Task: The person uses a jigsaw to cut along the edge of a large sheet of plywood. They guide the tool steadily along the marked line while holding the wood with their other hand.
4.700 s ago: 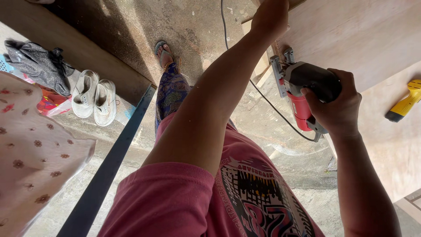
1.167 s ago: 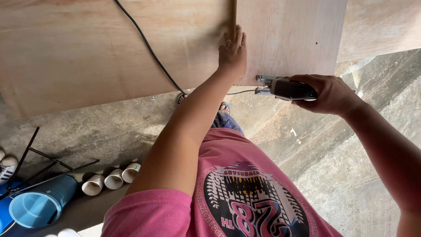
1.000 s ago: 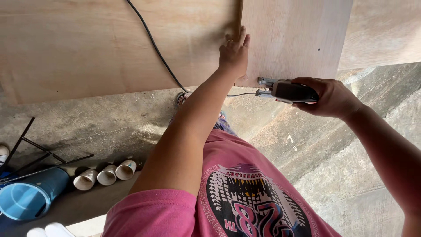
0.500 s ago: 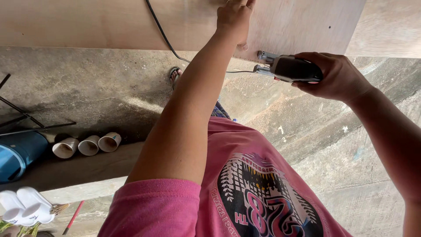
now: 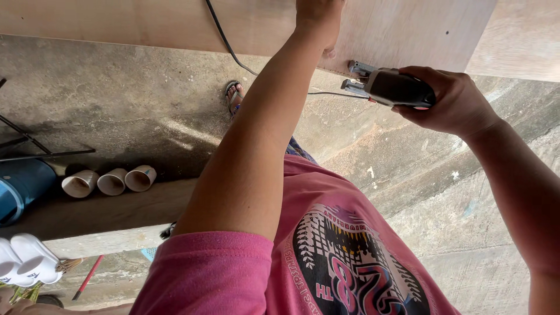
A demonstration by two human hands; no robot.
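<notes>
Head view: a person in a pink printed shirt (image 5: 344, 256) leans over a plywood sheet (image 5: 408, 29) above a concrete floor (image 5: 140, 105). The right hand (image 5: 449, 105) wraps its fingers closed around the dark grip of a power saw (image 5: 391, 86), whose metal front end sits at the sheet's near edge. The left hand (image 5: 318, 20) rests on the plywood just left of the saw, near the cut line; its fingers run out of the frame at the top, so their spread cannot be told. A black cord (image 5: 224, 41) trails across the sheet's edge and down toward the floor, passing close to a sandalled foot (image 5: 233, 93). Against a low concrete step at the left lie three white pipe pieces (image 5: 111, 181) side by side, a blue pipe (image 5: 20, 186) beside them, and thin dark metal rods (image 5: 35, 149) above. A pair of white shoes (image 5: 23, 262) sits at the lower left, near a red-handled tool (image 5: 87, 277). Bare floor lies open to the right, under the saw arm.
</notes>
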